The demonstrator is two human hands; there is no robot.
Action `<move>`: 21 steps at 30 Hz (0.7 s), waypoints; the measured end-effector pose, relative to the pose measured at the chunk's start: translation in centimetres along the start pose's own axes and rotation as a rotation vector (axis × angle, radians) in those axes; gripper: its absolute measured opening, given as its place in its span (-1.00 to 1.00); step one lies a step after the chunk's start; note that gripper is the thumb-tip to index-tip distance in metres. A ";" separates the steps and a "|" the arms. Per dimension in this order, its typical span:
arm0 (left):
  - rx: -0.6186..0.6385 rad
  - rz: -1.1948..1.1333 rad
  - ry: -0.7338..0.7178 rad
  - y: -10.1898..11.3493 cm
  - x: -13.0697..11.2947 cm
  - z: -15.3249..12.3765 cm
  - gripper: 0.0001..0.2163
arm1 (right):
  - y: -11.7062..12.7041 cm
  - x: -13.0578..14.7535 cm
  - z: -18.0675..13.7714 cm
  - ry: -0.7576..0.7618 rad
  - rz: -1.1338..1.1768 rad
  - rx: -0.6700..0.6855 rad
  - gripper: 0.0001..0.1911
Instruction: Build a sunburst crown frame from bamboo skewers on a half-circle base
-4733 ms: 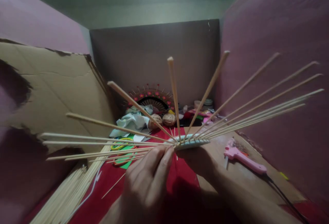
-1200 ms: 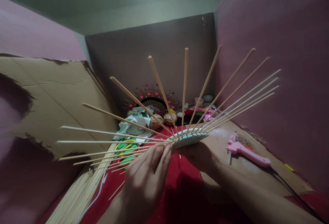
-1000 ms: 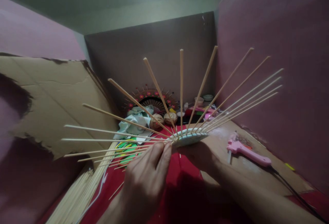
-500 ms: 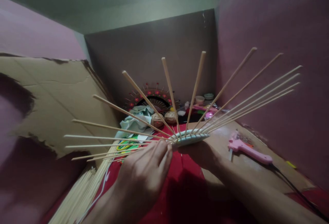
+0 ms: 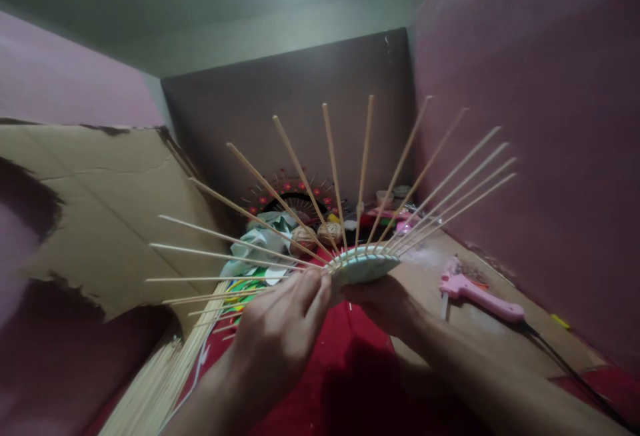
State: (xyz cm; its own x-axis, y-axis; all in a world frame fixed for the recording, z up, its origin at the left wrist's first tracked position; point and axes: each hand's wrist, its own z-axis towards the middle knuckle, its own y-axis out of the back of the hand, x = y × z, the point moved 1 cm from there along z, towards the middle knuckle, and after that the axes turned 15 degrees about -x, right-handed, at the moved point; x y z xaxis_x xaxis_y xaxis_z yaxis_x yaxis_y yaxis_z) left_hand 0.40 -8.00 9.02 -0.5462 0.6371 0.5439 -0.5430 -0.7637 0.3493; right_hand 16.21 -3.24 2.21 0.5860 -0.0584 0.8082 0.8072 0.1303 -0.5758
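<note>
I hold up a fan of several thin bamboo sticks [image 5: 365, 169] that spread out from a pale half-round base [image 5: 365, 264]. My left hand [image 5: 280, 336] has its fingers closed on the left edge of the base, where the lowest sticks meet. My right hand [image 5: 385, 303] supports the base from underneath with its fingers curled round it. The sticks fan from flat on the left through upright to slanted on the right.
A pink glue gun [image 5: 475, 293] with a black cord lies on the brown board at right. A bundle of loose sticks [image 5: 160, 376] lies at lower left by a torn cardboard sheet [image 5: 100, 209]. Twine balls [image 5: 315, 235], cloth and a finished red fan sit behind.
The fan has turned and tilted a little in my hands, so the sticks point differently. Both hands keep their hold on the base.
</note>
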 end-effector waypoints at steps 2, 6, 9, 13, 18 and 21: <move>0.001 -0.012 0.011 -0.3 0.1 -0.1 -0.78 | 0.1 -0.3 0.1 -0.027 0.074 0.050 -0.71; 0.008 -0.025 0.027 -0.5 0.1 -0.6 -0.77 | 0.3 -0.9 0.4 -0.072 0.178 0.089 -0.70; -0.004 -0.013 0.039 -0.6 0.0 -0.9 -0.78 | 0.5 -1.3 0.7 -0.090 0.168 0.082 -0.70; -0.017 -0.024 0.068 -0.7 0.0 -1.0 -0.79 | 0.7 -1.5 1.0 -0.099 0.148 0.064 -0.72; -0.014 -0.047 0.054 -0.5 0.2 -1.1 -0.80 | 0.7 -1.4 0.9 -0.105 0.128 0.051 -0.68; -0.014 -0.071 0.050 -0.6 0.3 -1.1 -0.80 | 0.7 -1.2 0.8 -0.076 0.135 0.061 -0.69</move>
State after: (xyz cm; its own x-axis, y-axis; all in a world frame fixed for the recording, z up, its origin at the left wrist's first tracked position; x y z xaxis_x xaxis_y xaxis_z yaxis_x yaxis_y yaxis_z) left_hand -0.15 -7.26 8.10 -0.5371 0.6943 0.4791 -0.5900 -0.7151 0.3749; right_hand 16.00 -2.24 0.91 0.6797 0.0386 0.7325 0.7144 0.1914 -0.6730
